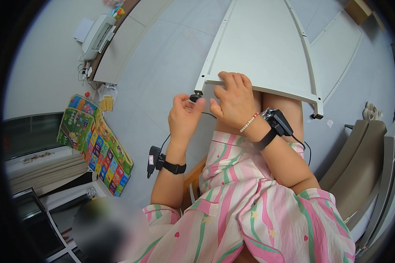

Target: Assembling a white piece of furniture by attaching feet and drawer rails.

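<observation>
Under the half-open right hand lies the white panel's edge; the left hand grips its black foot.

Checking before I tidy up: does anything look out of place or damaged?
Nothing visibly spilled or damaged. One oddity: a small pale scrap lies loose on the floor, beside the near right corner of the held white panel, like stray litter.

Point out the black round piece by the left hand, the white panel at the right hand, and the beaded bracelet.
Black round piece (195,98), head view: visible middle.
White panel (260,48), head view: flat surface.
Beaded bracelet (249,123), head view: beads.
</observation>
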`<state>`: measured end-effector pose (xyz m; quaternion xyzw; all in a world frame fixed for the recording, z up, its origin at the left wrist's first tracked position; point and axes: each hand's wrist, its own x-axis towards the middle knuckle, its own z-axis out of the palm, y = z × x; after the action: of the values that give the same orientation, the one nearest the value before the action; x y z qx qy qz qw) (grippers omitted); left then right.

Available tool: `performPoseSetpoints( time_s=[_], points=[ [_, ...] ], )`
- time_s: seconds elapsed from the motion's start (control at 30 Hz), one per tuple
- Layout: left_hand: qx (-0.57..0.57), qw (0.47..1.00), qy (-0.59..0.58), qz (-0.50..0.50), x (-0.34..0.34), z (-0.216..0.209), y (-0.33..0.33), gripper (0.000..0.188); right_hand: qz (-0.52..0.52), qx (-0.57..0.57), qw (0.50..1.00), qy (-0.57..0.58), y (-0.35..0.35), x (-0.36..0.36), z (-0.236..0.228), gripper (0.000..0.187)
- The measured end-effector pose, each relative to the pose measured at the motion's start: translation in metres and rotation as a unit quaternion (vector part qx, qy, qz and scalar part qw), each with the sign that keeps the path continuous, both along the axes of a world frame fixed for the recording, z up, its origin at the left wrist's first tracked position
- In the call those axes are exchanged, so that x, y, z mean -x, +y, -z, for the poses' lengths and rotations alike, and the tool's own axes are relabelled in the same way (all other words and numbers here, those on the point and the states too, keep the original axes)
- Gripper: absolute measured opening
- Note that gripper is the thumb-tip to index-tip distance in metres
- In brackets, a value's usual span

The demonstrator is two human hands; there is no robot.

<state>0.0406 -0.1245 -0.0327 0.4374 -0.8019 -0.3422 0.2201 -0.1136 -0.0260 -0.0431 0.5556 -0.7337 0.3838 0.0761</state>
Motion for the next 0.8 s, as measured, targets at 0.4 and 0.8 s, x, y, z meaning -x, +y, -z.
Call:
performPoseSetpoints(
  time_s=[0.4,0.8],
  points=[
    [0.077,0.996,-0.035,0.009,0.002,0.000,0.002,0.043,-0.004,-0.005,1.000,-0.001,0.000,0.000,0.001,0.029],
    [0.109,0.993,-0.043,0.004,0.002,-0.003,0.004,0.045,-0.011,-0.015,1.000,-0.008,0.000,-0.001,-0.001,0.024]
  ],
)
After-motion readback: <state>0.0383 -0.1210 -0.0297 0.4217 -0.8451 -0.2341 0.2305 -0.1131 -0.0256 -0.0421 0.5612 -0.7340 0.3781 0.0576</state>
